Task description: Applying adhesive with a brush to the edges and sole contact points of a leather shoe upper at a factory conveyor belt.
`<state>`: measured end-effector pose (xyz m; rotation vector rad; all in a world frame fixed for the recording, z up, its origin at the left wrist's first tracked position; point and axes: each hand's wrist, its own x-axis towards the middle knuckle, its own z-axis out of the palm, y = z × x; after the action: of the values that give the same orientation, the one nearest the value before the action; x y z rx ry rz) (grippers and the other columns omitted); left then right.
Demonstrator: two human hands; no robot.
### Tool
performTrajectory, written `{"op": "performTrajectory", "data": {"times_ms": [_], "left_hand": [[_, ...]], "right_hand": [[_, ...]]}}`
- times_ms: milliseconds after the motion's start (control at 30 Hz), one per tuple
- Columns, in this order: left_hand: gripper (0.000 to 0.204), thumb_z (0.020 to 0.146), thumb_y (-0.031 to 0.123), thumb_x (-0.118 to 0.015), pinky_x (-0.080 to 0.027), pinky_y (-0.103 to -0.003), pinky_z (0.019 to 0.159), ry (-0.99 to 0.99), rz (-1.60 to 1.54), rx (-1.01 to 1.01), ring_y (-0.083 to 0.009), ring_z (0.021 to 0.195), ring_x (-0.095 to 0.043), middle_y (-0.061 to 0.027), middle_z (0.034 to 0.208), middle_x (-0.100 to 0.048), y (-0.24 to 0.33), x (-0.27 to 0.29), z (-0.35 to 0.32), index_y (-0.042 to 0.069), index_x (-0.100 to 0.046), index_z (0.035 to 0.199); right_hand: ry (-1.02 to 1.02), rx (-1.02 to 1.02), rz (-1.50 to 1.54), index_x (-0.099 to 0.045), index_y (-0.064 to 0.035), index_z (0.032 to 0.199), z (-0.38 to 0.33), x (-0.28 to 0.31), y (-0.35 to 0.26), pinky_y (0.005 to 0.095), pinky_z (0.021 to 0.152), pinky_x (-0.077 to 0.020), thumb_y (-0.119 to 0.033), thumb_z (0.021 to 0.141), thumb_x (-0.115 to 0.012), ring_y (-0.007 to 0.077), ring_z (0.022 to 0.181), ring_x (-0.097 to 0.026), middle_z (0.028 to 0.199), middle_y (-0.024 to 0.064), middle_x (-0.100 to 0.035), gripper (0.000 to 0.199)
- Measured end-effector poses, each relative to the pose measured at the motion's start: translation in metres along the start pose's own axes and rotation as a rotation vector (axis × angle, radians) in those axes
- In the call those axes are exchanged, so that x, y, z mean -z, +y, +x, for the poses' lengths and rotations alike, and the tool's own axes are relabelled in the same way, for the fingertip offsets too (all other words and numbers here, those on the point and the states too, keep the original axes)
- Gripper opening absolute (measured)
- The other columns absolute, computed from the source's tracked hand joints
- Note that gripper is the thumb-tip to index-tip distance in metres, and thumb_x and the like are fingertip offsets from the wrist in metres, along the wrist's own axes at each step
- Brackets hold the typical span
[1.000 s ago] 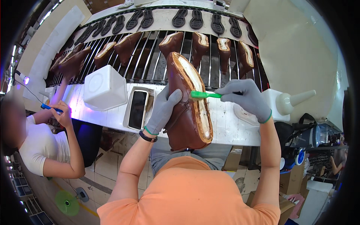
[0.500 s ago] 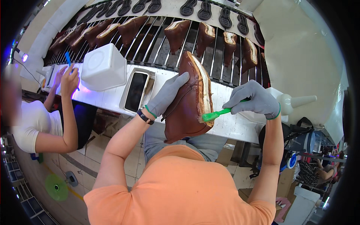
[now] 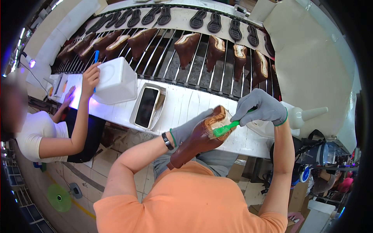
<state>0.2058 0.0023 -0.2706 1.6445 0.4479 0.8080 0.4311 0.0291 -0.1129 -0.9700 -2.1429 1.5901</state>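
In the head view, the left hand (image 3: 189, 130), in a grey knit glove with a green cuff, is wrapped around a brown leather shoe upper (image 3: 198, 140) with a pale tan underside, holding it tilted above the near edge of the white slatted workbench (image 3: 182, 105), the heel end low toward the person's chest and the toe end raised. The right hand (image 3: 262, 108), gloved the same way, is closed on the handle of a green plastic brush (image 3: 225, 128), whose bristled head rests on the pale underside near the toe. The two hands are close together, with the shoe between them.

Just left of the left hand, a black phone (image 3: 147, 106) lies in a shallow white tray on the bench. Further left stands a white plastic tub (image 3: 116, 79), and beside it a neighbouring person's hand (image 3: 90, 77) holds a thin blue tool upright. Right of the right hand a white squeeze bottle with a cone nozzle (image 3: 307, 115) lies on its side. Behind the bench, a metal rod rack (image 3: 202, 66) carries a row of brown shoe uppers, and beyond that a line of black rubber soles (image 3: 206, 19) sits on a white ledge. Nothing lies between the hands and the shoe.
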Motion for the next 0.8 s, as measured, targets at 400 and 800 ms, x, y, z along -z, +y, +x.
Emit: {"op": "performTrajectory", "data": {"times_ms": [400,800], "left_hand": [[0.048,0.096,0.043,-0.059,-0.05,-0.032,0.095,-0.308,0.157,0.121,-0.0192,0.11,-0.062,-0.0078,0.123,-0.064,0.08,0.0,-0.015,0.009,-0.056,0.13],[0.051,0.098,0.043,-0.054,-0.049,-0.033,0.096,-0.335,-0.008,0.214,-0.0186,0.111,-0.061,-0.0086,0.127,-0.061,0.069,-0.003,-0.012,0.006,-0.052,0.133]], "right_hand": [[0.014,0.004,0.113,-0.076,0.0001,0.095,0.007,0.01,0.009,0.0252,0.065,-0.049,-0.001,0.073,-0.08,0.0105,0.072,-0.063,0.081,0.0084,-0.072,0.022],[0.252,0.06,-0.02,-0.076,0.001,0.093,-0.005,-0.001,0.008,0.0258,0.062,-0.0481,-0.001,0.068,-0.082,0.0143,0.068,-0.065,0.078,0.0095,-0.072,0.026]]}}
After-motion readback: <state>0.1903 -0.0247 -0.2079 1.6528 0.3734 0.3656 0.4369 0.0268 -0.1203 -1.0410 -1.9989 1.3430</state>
